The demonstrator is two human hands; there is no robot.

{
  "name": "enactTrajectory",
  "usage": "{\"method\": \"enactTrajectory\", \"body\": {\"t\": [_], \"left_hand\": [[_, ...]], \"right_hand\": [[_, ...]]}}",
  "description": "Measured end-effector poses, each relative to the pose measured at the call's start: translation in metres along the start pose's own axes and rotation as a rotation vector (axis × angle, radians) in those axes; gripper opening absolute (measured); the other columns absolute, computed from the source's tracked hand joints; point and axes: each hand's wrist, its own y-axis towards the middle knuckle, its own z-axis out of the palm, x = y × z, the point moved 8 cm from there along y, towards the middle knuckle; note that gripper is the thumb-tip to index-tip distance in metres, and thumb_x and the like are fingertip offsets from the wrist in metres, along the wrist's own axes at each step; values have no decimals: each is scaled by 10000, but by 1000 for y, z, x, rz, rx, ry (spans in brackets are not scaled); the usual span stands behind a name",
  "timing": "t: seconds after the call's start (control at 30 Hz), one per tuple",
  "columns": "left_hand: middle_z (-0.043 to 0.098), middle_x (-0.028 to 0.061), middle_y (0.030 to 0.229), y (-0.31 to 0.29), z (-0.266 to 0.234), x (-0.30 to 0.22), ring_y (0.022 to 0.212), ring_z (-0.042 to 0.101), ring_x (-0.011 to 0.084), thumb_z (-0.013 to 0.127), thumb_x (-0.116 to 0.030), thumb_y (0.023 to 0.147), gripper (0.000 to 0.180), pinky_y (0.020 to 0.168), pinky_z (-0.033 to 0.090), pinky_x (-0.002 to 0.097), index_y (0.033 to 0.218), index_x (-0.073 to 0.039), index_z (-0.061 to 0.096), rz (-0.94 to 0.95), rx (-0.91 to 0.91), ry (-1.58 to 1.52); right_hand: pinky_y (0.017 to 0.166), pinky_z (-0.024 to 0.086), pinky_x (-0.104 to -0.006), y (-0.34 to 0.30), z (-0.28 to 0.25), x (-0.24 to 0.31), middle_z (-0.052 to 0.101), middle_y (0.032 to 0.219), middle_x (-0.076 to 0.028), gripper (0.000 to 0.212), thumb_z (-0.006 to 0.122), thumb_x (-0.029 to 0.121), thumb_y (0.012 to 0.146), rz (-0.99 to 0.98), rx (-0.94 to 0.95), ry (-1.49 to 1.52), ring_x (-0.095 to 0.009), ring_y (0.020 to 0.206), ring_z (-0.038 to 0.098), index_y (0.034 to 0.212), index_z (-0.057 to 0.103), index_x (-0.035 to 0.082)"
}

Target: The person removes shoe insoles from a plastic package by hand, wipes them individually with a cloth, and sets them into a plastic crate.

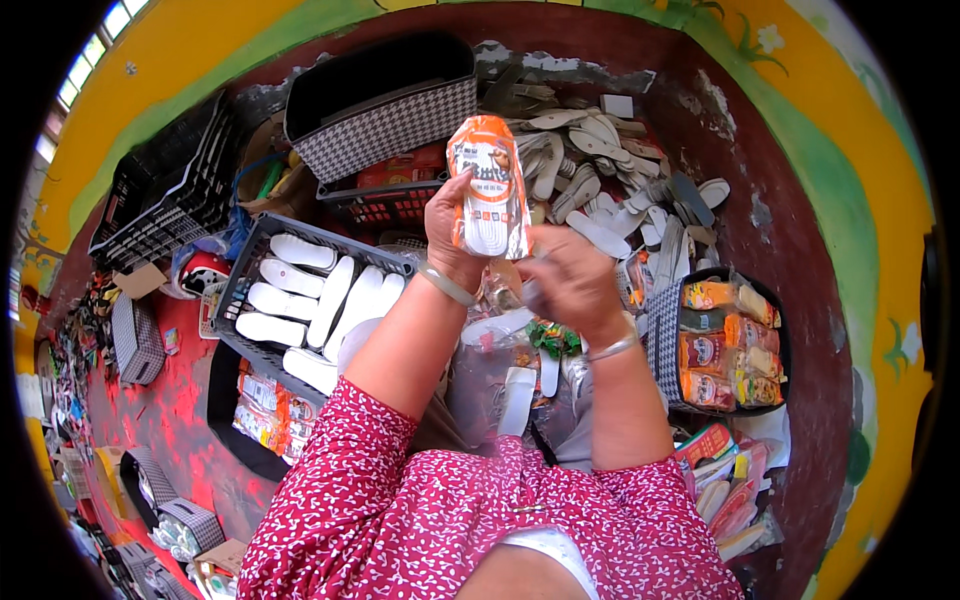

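My left hand (pixel 453 225) is closed on a packaged pair of insoles (pixel 488 190), held upright in front of me. The see-through bag has orange printing, and pale insoles show through its lower part. My right hand (pixel 578 285) is beside the bag's lower right edge. Its fingers are curled and smeared by motion, so whether they grip the bag cannot be made out. Below the hands, loose insoles (pixel 517 400), plastic wrapping and a green wrapper (pixel 553 339) lie around my lap.
Left stands a dark crate (pixel 262 352) of white insoles. At right, a houndstooth basket (pixel 663 345) holds orange-printed packs. Loose insoles are heaped (pixel 600 150) against the far wall. A large houndstooth bin (pixel 385 130) and stacked black crates (pixel 165 190) stand at far left.
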Motion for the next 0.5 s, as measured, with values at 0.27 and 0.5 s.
{"method": "enactTrajectory", "body": {"t": [0.27, 0.5], "left_hand": [[452, 153, 1319, -11, 21, 37, 1158, 506, 284, 490, -101, 828, 632, 990, 410, 402, 1418, -78, 265, -105, 135, 179], [458, 148, 1331, -26, 29, 48, 1198, 470, 302, 372, -580, 902, 688, 1048, 334, 414, 1368, -74, 365, -180, 16, -96]], "right_hand": [[765, 537, -329, 8, -65, -35, 578, 1048, -97, 328, 446, 344, 960, 458, -702, 1044, -182, 889, 610, 1106, 533, 63], [1084, 149, -511, -4, 39, 6, 348, 1435, -134, 426, 536, 319, 884, 15, 93, -427, -350, 1354, 248, 1258, 537, 116]]}}
